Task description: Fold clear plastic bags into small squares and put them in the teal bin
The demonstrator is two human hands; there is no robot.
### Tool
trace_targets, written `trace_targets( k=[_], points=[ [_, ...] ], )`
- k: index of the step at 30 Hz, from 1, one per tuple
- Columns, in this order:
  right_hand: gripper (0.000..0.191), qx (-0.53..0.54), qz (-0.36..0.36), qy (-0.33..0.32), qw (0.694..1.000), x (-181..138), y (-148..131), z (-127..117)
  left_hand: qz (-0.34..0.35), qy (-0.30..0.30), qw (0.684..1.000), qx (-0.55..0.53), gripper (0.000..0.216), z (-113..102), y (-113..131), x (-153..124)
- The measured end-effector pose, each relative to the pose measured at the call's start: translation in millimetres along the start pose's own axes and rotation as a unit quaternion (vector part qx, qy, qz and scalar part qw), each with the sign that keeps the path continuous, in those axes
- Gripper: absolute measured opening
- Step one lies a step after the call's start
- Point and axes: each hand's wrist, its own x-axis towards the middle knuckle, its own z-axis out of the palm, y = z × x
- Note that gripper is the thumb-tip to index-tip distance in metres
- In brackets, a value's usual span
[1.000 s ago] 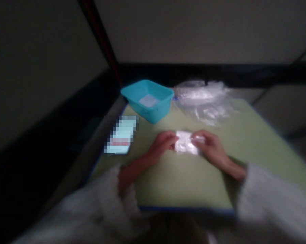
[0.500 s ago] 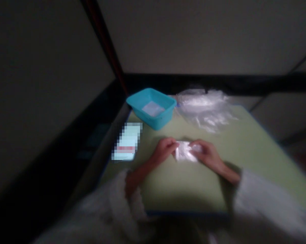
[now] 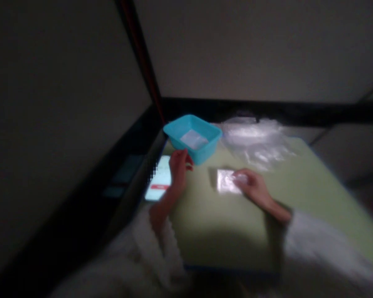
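My right hand pinches the right side of a small shiny plastic packet, whitish and flat, just over the table. What is inside the packet is too blurred to tell. My left hand is raised off the packet, its thumb and fingers apart with nothing visible between them. It lies between a lit phone and the near side of a turquoise plastic basin. Inside the basin rests a flat whitish packet. Part of the phone is covered by my left hand.
A heap of clear plastic bags lies at the back of the pale green table, right of the basin. Walls stand close behind the table and to its left. The light is dim.
My left hand has let go of the packet and moved left, toward the phone and basin. My right hand keeps its hold on the packet. The view has shifted slightly.
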Motion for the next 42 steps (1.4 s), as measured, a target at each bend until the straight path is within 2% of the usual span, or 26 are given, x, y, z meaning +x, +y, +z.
trace_targets(
  k=[5, 12, 15, 20, 24, 26, 29, 33, 38, 42],
  points=[
    [0.015, -0.013, -0.025, -0.022, 0.999, 18, -13, 0, -0.044, -0.024, 0.998, -0.032, 0.037, -4, 0, 18],
    [0.009, -0.059, -0.084, -0.078, 0.992, 46, -42, -1, -0.075, -0.033, 0.995, -0.06, 0.035, -5, -3, 27],
    [0.007, -0.062, -0.102, -0.061, 0.991, 57, -53, -7, -0.084, -0.034, 0.993, -0.073, 0.031, -6, 0, 25],
    [0.008, -0.083, -0.123, 0.003, 0.989, 73, -67, -29, -0.096, -0.055, 0.991, -0.078, 0.026, -6, 8, 16],
    [0.01, -0.104, -0.145, 0.036, 0.983, 78, -76, -48, -0.105, -0.112, 0.986, -0.061, 0.024, -7, 14, 6],
    [0.011, -0.117, -0.154, 0.032, 0.981, 78, -79, -54, -0.113, -0.15, 0.981, -0.048, 0.024, -9, 15, 2],
    [0.012, -0.144, -0.17, -0.009, 0.975, 76, -82, -58, -0.112, -0.205, 0.972, -0.032, 0.025, -13, 14, -4],
    [0.015, -0.181, -0.195, -0.119, 0.956, 70, -85, -58, -0.112, -0.285, 0.952, -0.019, 0.027, -16, 11, -10],
    [0.021, -0.221, -0.237, -0.267, 0.908, 65, -93, -51, -0.12, -0.322, 0.939, -0.034, 0.027, -13, 9, -14],
    [0.018, -0.241, -0.248, -0.348, 0.871, 69, -88, -40, -0.133, -0.343, 0.929, -0.045, 0.028, -8, 8, -17]
  ],
)
